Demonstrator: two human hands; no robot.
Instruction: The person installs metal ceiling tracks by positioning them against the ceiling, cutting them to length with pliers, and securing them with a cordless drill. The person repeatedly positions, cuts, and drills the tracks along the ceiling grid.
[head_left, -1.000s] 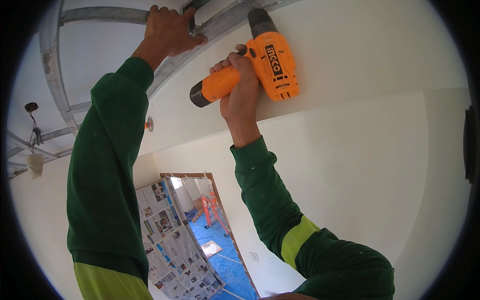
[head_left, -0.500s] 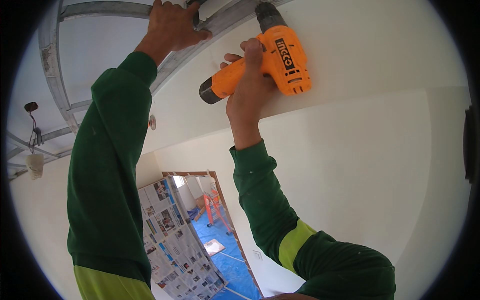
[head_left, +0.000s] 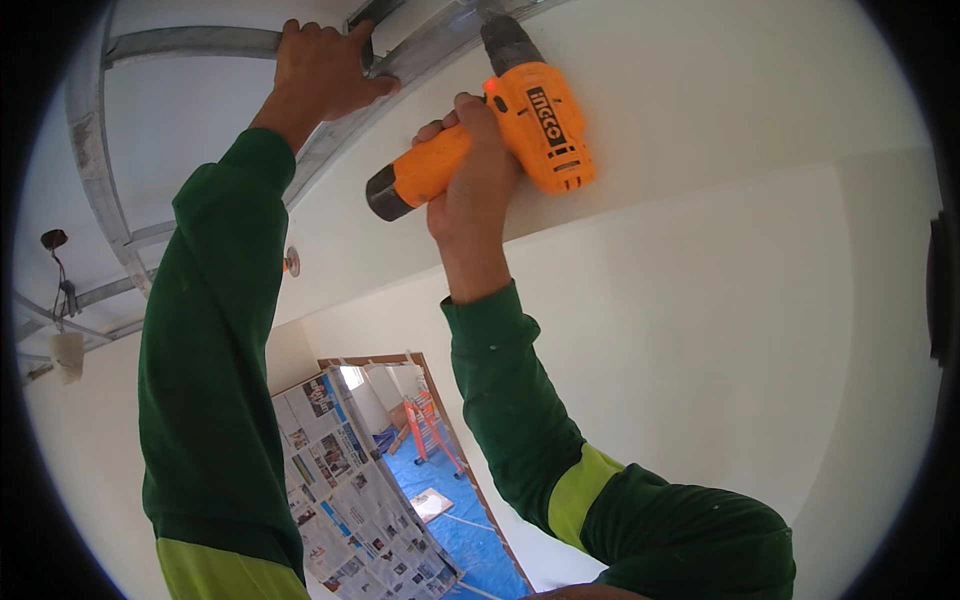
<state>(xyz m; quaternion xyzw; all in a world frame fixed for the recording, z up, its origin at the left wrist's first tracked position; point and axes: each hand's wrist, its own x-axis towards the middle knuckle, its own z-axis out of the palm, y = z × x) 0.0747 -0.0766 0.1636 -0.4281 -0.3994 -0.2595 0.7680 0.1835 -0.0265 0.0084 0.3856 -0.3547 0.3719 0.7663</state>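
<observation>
My right hand (head_left: 475, 180) is wrapped around the handle of an orange and black cordless drill (head_left: 545, 125). The drill points upward, its black chuck close to the galvanized metal wall channel (head_left: 430, 48) where the ceiling meets the wall. A small red light glows on the drill's body. Whatever sits at the tip of the chuck is too unclear to make out. To the left, my left hand (head_left: 322, 75) grips the metal framing where a cross channel (head_left: 195, 45) meets the wall channel, its thumb stretched along the metal. Part of its fingers is hidden behind the hand.
More metal ceiling framing (head_left: 90, 150) runs at the left, with a wired lamp holder (head_left: 66, 355) hanging there. Below, a newspaper-covered door (head_left: 350, 480) stands at a doorway; beyond it are blue floor sheeting (head_left: 455, 530) and an orange ladder (head_left: 428, 430). A pale wall (head_left: 690, 350) fills the right.
The drill and both hands have shifted slightly left and down in the picture, along with the surroundings. The red light on the drill now shows. Both holds stay the same.
</observation>
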